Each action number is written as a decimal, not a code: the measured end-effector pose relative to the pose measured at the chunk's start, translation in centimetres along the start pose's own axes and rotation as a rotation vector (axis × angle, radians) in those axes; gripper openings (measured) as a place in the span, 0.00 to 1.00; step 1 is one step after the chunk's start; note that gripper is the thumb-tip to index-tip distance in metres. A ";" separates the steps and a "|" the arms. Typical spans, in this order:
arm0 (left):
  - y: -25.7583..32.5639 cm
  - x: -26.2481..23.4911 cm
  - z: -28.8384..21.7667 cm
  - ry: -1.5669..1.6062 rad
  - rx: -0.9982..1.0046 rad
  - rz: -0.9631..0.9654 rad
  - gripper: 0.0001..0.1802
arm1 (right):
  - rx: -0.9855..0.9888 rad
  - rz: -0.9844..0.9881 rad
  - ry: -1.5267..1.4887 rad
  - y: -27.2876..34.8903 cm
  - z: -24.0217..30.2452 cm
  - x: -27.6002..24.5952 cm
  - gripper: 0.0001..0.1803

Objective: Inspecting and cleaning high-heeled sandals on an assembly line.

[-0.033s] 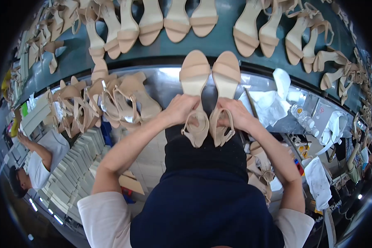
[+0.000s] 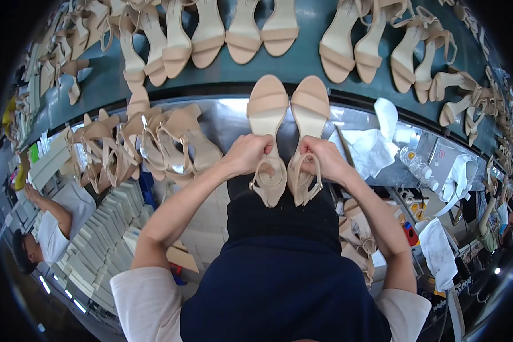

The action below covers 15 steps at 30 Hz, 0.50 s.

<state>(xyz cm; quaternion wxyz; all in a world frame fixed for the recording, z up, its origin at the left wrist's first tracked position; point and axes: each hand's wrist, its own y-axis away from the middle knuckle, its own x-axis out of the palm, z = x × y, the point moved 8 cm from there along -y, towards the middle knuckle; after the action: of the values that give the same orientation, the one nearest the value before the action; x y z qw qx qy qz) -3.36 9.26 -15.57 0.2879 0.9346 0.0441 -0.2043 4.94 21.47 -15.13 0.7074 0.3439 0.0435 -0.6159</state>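
Observation:
A pair of beige open-toe sandals is held side by side in front of me, toes pointing away and ankle straps toward my body. My left hand (image 2: 249,154) is closed around the middle of the left sandal (image 2: 267,121), with fingers curled at its edge. Inside that sandal's heel seat a brownish patch shows. My right hand (image 2: 324,158) grips the right sandal (image 2: 309,122) at its middle, its fingertips partly hidden by the shoe and strap. The buckled ankle straps of both stand up near my dark apron (image 2: 285,273).
Several beige sandals (image 2: 243,43) line the green conveyor (image 2: 222,74) ahead. More sandals (image 2: 176,137) crowd the metal bench at left. White cloths (image 2: 365,149) and a clear plastic bottle (image 2: 419,166) lie at right. A person (image 2: 57,222) is beside stacked pale boxes (image 2: 105,228) at far left.
My fingers have shifted on both sandals, and more of the left one's heel seat shows. The pair has dipped slightly toward my body.

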 end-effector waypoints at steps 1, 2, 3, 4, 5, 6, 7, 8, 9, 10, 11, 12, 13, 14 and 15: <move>-0.3 0.0 0.1 -0.008 0.012 -0.008 0.29 | 0.158 -0.082 -0.294 0.4 -1.9 -0.2 0.21; 0.0 -0.8 1.9 0.109 -0.135 -0.203 0.28 | 0.228 -0.224 -0.336 0.4 -2.2 -0.9 0.18; 0.6 -1.4 3.8 0.228 -0.282 -0.397 0.28 | 0.225 -0.232 -0.334 0.1 -2.0 -0.7 0.18; 0.9 -1.2 4.5 0.284 -0.272 -0.521 0.26 | 0.303 -0.345 -0.239 0.1 -2.0 -1.3 0.18; 0.7 -0.6 5.2 0.281 -0.268 -0.523 0.26 | 0.378 -0.460 -0.139 0.3 -2.2 -2.2 0.18; 0.8 -0.2 6.1 0.389 -0.255 -0.587 0.25 | 0.392 -0.486 -0.166 0.3 -2.4 -2.1 0.17; 0.9 -0.4 6.3 0.498 -0.243 -0.647 0.24 | 0.392 -0.489 -0.167 0.2 -2.7 -2.1 0.17; 0.8 -0.5 6.3 0.497 -0.240 -0.648 0.24 | 0.415 -0.484 -0.221 0.1 -3.1 -2.0 0.17; 0.6 -0.4 6.4 0.497 -0.255 -0.613 0.23 | 0.435 -0.478 -0.276 0.1 -3.6 -1.9 0.17; 0.2 -0.6 6.0 0.499 -0.267 -0.577 0.21 | 0.435 -0.482 -0.273 0.2 -4.3 -1.9 0.17; 0.0 -1.1 5.5 0.499 -0.261 -0.577 0.21 | 0.430 -0.468 -0.286 0.2 -5.0 -1.7 0.16; -0.3 -1.2 4.8 0.410 -0.271 -0.515 0.19 | 0.425 -0.453 -0.298 0.1 -5.7 -1.6 0.14; -0.3 -1.4 4.2 0.318 -0.287 -0.457 0.16 | 0.420 -0.453 -0.298 0.0 -5.4 -1.4 0.14; -0.1 -1.6 3.7 0.318 -0.288 -0.463 0.16 | 0.340 -0.535 -0.135 0.2 -3.8 -2.0 0.11; 0.1 -2.4 1.5 0.114 -0.136 -0.545 0.16 | 0.258 -0.614 0.029 0.5 -2.1 -2.5 0.08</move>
<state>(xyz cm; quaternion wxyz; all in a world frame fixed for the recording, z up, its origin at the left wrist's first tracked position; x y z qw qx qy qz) -6.02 8.42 -15.63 0.2815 0.8767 0.3234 -0.2180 5.56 24.66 -15.29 0.4387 0.4100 0.0768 -0.7960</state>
